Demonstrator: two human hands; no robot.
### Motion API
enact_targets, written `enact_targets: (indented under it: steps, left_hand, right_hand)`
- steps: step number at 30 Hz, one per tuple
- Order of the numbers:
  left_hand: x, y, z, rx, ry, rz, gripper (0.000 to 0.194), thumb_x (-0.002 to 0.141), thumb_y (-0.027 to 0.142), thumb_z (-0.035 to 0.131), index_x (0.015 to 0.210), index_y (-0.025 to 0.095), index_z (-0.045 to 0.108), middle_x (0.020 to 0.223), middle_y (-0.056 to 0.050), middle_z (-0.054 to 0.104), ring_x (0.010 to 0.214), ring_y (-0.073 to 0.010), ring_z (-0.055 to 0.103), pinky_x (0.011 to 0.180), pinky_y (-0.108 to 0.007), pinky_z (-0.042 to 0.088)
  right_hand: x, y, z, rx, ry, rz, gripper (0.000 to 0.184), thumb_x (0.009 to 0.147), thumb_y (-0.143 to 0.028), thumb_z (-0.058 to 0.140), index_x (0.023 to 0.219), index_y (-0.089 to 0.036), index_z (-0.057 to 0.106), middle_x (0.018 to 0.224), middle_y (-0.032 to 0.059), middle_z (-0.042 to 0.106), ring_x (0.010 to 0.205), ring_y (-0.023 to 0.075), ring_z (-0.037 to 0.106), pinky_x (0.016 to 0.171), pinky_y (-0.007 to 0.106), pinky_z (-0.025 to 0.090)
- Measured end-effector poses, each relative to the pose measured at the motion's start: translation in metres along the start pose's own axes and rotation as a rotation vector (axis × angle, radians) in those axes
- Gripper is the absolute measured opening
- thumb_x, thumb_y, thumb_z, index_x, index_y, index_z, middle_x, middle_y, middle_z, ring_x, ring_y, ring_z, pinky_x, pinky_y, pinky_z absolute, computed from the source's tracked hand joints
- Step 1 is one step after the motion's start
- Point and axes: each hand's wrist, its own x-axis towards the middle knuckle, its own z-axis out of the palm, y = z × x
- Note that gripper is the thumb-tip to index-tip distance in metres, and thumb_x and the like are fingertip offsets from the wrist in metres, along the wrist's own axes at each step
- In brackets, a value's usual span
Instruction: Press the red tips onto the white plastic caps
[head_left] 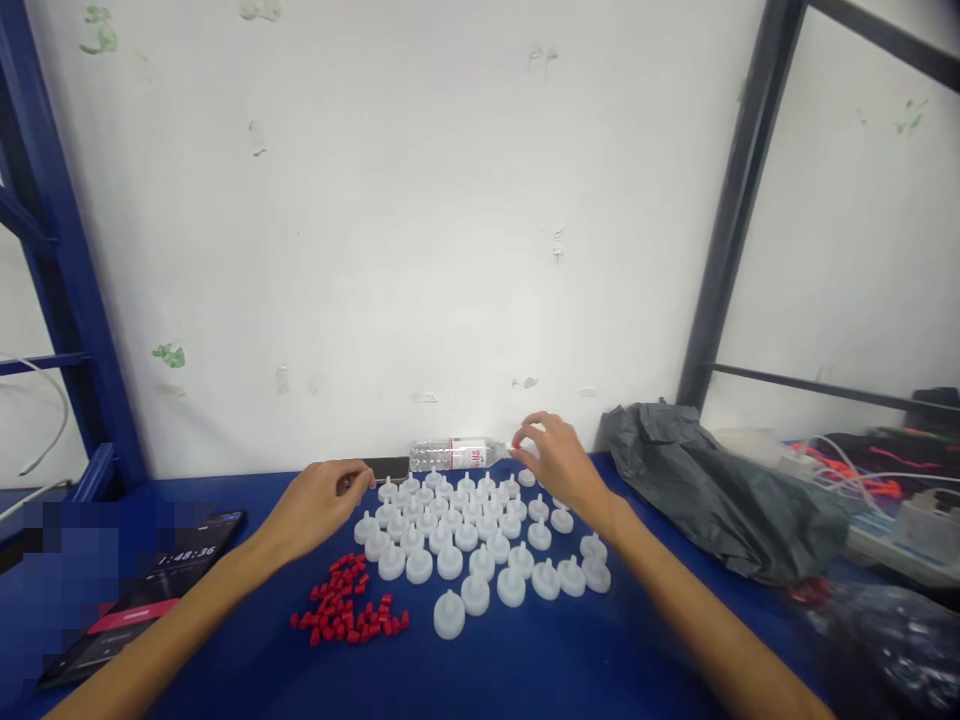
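Note:
Several white nozzle caps (450, 562), round with a narrow upright spout, stand in loose rows on the blue table. A scattered pile of small red caps (341, 605) lies at their front left. My left hand (322, 500) hovers by the left edge of the white caps, fingers curled and pinched together; whatever is in them is hidden. My right hand (559, 462) is over the back right of the white caps, thumb and forefinger closed beside the bottle's neck. What the right fingertips hold is too small to make out.
A clear bottle (442, 455) lies on its side along the wall, near a dark flat object (386, 468). A phone with a timer (161, 590) is at left. Grey plastic bags (720, 500) and cables are at right. Blue frame posts (75, 250) flank the table.

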Motion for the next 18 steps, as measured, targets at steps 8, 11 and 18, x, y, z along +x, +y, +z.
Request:
enact_targets:
  steps: [8,11,18]
  left_hand:
    - [0.006,-0.034,-0.002,0.157,-0.229,-0.076,0.029,0.097,0.041,0.063,0.081,0.017,0.067,0.078,0.001,0.068,0.071,-0.0178,0.064,0.071,-0.034,0.051]
    - [0.005,-0.039,0.004,0.170,-0.339,-0.062,0.029,0.097,0.043,0.065,0.086,0.016,0.068,0.080,0.001,0.069,0.074,-0.0179,0.066,0.074,-0.036,0.056]
    - [0.003,-0.048,0.010,0.113,-0.503,-0.029,0.029,0.097,0.042,0.067,0.086,0.015,0.068,0.079,0.002,0.067,0.073,-0.0176,0.066,0.071,-0.035,0.057]
  right_hand:
    - [0.001,0.030,0.007,-0.117,-0.418,0.136,0.026,0.098,-0.040,0.067,0.111,-0.018,0.068,0.113,0.0053,0.070,0.098,0.0211,0.069,0.090,0.045,0.058]
    - [-0.001,0.033,0.011,-0.117,-0.529,0.142,0.028,0.099,-0.040,0.066,0.116,-0.018,0.067,0.116,0.0061,0.070,0.100,0.0214,0.069,0.089,0.044,0.058]
    - [-0.003,0.041,0.014,-0.119,-0.594,0.177,0.029,0.099,-0.039,0.066,0.118,-0.018,0.066,0.119,0.0067,0.069,0.101,0.0220,0.069,0.089,0.045,0.059]
